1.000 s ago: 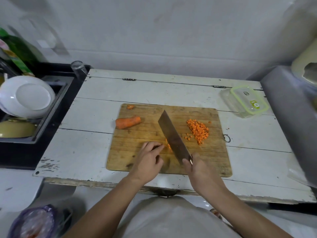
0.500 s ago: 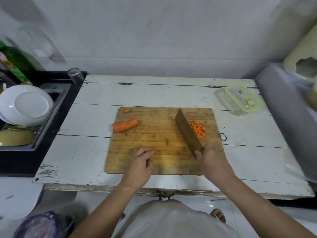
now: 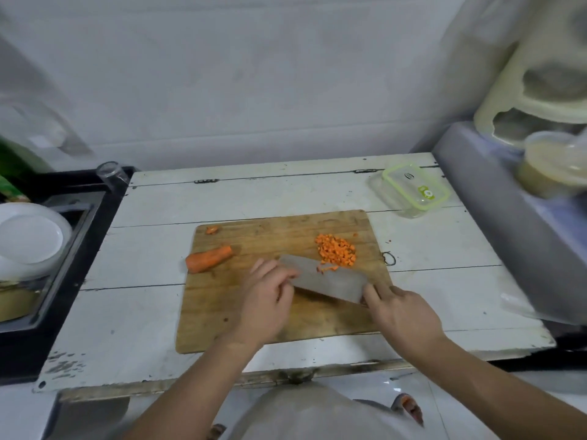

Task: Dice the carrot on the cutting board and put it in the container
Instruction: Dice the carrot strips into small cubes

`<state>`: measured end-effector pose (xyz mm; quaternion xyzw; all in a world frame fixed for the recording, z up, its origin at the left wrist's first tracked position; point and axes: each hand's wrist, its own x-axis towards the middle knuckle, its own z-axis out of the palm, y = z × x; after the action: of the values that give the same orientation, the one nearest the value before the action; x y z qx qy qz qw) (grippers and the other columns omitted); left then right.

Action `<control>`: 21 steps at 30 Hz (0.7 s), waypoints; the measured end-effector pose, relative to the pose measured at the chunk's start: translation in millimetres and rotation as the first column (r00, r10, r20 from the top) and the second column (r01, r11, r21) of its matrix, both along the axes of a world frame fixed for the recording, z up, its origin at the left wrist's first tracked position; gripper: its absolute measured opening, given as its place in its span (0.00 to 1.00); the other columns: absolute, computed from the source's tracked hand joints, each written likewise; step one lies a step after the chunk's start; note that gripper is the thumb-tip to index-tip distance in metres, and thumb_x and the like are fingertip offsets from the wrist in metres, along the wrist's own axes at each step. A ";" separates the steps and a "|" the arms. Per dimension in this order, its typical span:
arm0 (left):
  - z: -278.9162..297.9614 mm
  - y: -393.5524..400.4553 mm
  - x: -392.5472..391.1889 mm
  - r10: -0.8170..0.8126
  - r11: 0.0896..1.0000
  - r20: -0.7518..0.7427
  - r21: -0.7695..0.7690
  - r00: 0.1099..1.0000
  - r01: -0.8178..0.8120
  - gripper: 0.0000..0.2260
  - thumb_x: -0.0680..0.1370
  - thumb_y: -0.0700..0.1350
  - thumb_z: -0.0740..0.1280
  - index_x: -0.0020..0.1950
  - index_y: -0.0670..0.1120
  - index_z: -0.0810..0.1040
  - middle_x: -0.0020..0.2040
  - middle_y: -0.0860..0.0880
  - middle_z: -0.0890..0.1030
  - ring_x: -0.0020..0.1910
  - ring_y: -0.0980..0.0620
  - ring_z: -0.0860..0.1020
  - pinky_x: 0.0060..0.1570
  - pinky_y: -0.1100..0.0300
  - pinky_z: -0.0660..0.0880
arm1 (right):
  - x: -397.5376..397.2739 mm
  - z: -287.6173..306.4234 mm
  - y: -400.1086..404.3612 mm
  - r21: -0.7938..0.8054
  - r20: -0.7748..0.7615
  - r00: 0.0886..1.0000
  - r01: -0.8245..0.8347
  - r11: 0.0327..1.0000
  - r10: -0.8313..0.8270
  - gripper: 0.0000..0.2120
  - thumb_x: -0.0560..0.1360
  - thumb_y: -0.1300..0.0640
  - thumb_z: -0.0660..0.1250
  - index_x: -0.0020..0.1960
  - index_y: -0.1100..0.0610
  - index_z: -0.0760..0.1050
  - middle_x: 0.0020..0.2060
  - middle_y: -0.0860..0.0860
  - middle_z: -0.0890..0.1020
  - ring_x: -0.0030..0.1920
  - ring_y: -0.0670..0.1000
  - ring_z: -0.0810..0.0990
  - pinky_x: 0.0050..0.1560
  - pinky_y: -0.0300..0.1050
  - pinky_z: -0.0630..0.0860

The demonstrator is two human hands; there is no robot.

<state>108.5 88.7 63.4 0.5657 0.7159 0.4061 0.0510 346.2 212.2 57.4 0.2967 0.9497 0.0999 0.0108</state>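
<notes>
On the board [image 3: 222, 312], a diced pile [image 3: 336, 254] lies right, an uncut carrot [image 3: 208, 258] left. The cleaver [image 3: 327, 282] is laid flat, its handle gripped by the right hand [image 3: 403, 315], its blade touched by the left hand [image 3: 266, 300]. The container [image 3: 413, 190] stands closed, well apart.

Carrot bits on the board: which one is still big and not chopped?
The long carrot piece at the board's left edge. The pile of tiny cubes sits right; a small stub lies near the far left corner.

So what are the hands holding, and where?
The right hand grips the cleaver at its handle end; the left hand touches the blade's far end.
</notes>
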 end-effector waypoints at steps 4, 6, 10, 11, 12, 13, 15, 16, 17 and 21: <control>-11.1 35.9 21.8 -0.348 0.878 -0.096 -0.383 0.933 0.288 0.13 0.83 0.45 0.59 0.65 0.50 0.78 0.61 0.55 0.75 0.64 0.56 0.65 0.65 0.64 0.60 | 2.1 -5.3 0.7 0.031 -0.012 1.000 -0.024 0.999 0.024 0.20 0.54 0.73 0.70 0.43 0.59 0.72 0.31 0.55 0.74 0.25 0.57 0.73 0.21 0.47 0.65; -18.0 56.6 25.9 -0.346 0.839 -0.057 -0.466 0.936 0.282 0.14 0.84 0.44 0.58 0.69 0.49 0.74 0.64 0.53 0.71 0.66 0.54 0.64 0.69 0.59 0.62 | 3.0 -5.3 2.1 0.036 -0.008 1.000 -0.019 0.999 0.019 0.19 0.54 0.72 0.71 0.42 0.59 0.73 0.30 0.55 0.74 0.25 0.57 0.72 0.22 0.46 0.64; -17.5 94.5 21.2 -0.328 0.796 -0.016 -0.544 0.945 0.267 0.16 0.84 0.39 0.57 0.69 0.48 0.76 0.68 0.50 0.73 0.69 0.50 0.68 0.70 0.58 0.64 | 5.2 -3.2 7.3 0.040 -0.001 1.000 0.011 0.999 -0.011 0.21 0.51 0.73 0.72 0.40 0.59 0.74 0.29 0.55 0.74 0.24 0.56 0.72 0.23 0.45 0.59; -15.8 99.5 20.4 -0.309 0.805 0.019 -0.527 0.951 0.272 0.17 0.83 0.37 0.57 0.68 0.47 0.78 0.68 0.49 0.74 0.69 0.49 0.69 0.69 0.60 0.63 | 6.1 -3.2 8.3 0.036 0.003 1.000 0.019 0.999 -0.019 0.21 0.51 0.73 0.73 0.40 0.59 0.74 0.30 0.55 0.74 0.24 0.57 0.72 0.23 0.45 0.58; -13.2 102.3 19.5 -0.277 0.822 0.076 -0.498 0.958 0.277 0.18 0.82 0.34 0.57 0.66 0.46 0.79 0.68 0.48 0.75 0.69 0.49 0.71 0.68 0.62 0.63 | 7.4 -3.6 8.9 0.032 0.009 1.000 0.028 0.999 -0.029 0.21 0.50 0.72 0.73 0.41 0.59 0.74 0.30 0.55 0.74 0.24 0.57 0.72 0.24 0.44 0.58; -11.8 103.3 17.3 -0.215 0.844 0.156 -0.468 0.964 0.263 0.19 0.81 0.32 0.56 0.64 0.46 0.81 0.67 0.48 0.77 0.68 0.49 0.73 0.68 0.63 0.64 | 8.6 -4.0 8.9 0.027 0.015 0.999 0.034 0.999 -0.034 0.21 0.51 0.72 0.74 0.41 0.59 0.75 0.30 0.55 0.74 0.24 0.56 0.72 0.24 0.44 0.58; -12.6 101.7 7.3 -0.047 0.906 0.305 -0.388 0.951 0.169 0.21 0.80 0.30 0.57 0.55 0.51 0.84 0.64 0.49 0.81 0.64 0.51 0.77 0.70 0.58 0.68 | 10.6 -5.8 7.7 0.010 0.021 0.999 0.039 0.999 -0.039 0.21 0.52 0.71 0.74 0.41 0.58 0.75 0.31 0.55 0.75 0.25 0.56 0.72 0.23 0.44 0.60; -15.1 100.3 0.8 0.003 0.930 0.317 -0.349 0.948 0.114 0.22 0.79 0.30 0.57 0.49 0.55 0.83 0.61 0.49 0.82 0.62 0.51 0.78 0.69 0.55 0.71 | 11.1 -7.4 7.2 0.006 0.021 0.999 0.038 0.999 -0.038 0.21 0.52 0.71 0.74 0.41 0.58 0.74 0.31 0.54 0.74 0.25 0.56 0.72 0.23 0.44 0.60; -16.8 98.6 -4.9 0.005 0.935 0.285 -0.342 0.959 0.097 0.23 0.78 0.30 0.58 0.44 0.57 0.81 0.57 0.50 0.83 0.60 0.51 0.79 0.67 0.54 0.72 | 11.3 -8.6 6.6 0.007 0.019 0.999 0.036 0.999 -0.036 0.20 0.52 0.71 0.74 0.41 0.58 0.74 0.31 0.54 0.74 0.25 0.56 0.72 0.23 0.44 0.60; -17.8 95.8 1.2 -0.260 0.791 0.121 -0.542 0.958 0.283 0.21 0.76 0.32 0.57 0.53 0.54 0.83 0.57 0.53 0.79 0.62 0.49 0.76 0.65 0.54 0.72 | 9.6 -9.7 7.2 0.014 0.003 1.000 0.030 0.999 -0.030 0.21 0.52 0.71 0.75 0.41 0.57 0.74 0.31 0.54 0.74 0.25 0.55 0.71 0.23 0.45 0.60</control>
<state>109.7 184.5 45.6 0.6151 0.7127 0.1810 0.2846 355.8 219.4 47.7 0.3111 0.9443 0.1067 0.0117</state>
